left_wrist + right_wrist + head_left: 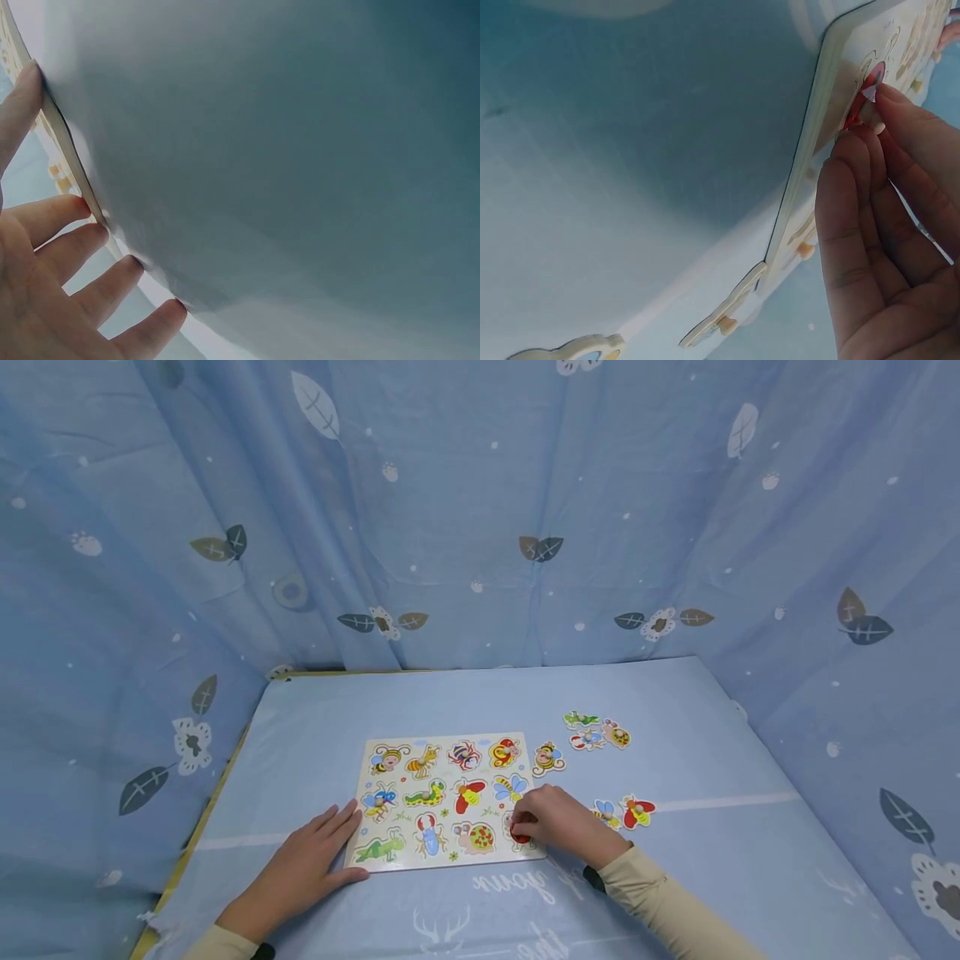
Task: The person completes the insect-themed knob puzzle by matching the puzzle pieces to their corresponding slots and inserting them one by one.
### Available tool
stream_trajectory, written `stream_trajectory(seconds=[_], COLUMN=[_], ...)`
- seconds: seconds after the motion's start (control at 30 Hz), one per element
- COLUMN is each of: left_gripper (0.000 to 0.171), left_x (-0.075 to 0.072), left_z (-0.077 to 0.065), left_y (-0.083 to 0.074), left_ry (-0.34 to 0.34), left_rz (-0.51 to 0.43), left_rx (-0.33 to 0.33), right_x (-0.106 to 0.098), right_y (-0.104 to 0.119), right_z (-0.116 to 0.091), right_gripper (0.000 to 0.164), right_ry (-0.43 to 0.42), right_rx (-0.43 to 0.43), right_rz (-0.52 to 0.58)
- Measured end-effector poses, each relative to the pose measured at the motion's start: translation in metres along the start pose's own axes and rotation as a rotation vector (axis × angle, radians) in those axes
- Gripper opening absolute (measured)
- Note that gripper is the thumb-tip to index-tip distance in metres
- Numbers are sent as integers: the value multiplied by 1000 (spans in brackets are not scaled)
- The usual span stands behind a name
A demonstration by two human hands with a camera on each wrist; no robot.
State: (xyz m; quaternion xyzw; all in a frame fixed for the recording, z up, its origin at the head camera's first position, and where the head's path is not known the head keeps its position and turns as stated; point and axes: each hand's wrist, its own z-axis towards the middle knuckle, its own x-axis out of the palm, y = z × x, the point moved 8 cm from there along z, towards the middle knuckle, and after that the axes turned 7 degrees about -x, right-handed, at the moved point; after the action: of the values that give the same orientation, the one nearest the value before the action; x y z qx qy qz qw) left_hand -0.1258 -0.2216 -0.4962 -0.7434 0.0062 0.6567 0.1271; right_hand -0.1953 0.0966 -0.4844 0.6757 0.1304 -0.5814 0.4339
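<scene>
held pc (pixel 877 73): red | bee pc (pixel 548 758): blk/ylw strp | curtain (pixel 450 485): blu, leaf ptn

On the blue cloth (pixel 780 868) covering the table, we can make out 2 words in white, script-like print, both mirror-reversed: "your" (pixel 512 882), just in front of the puzzle board (pixel 408 860), and below it "the" (pixel 545 945), close to the bottom edge of the head view. To the right of the upper word, we see more lettering of the same print running towards the right sleeve (pixel 637 881), too incomplete for us to read.
</scene>
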Motion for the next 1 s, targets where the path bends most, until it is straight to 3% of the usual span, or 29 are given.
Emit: stream_trajectory(seconds=[0.57,0.77,1.0], left_gripper=[96,96,96], left_x=[2,-1,-1], left_z=[2,1,-1], left_y=[3,0,-2], left_ry=[-17,-1,11], left_rz=[-7,-8,-10], left_rx=[-9,-14,-12], right_x=[-9,-26,-50], right_y=[-6,-29,-73], right_z=[-1,-2,3], right_gripper=[11,12,16], right_ry=[30,-31,-107], right_rx=[-29,70,265], right_rz=[32,9,-104])
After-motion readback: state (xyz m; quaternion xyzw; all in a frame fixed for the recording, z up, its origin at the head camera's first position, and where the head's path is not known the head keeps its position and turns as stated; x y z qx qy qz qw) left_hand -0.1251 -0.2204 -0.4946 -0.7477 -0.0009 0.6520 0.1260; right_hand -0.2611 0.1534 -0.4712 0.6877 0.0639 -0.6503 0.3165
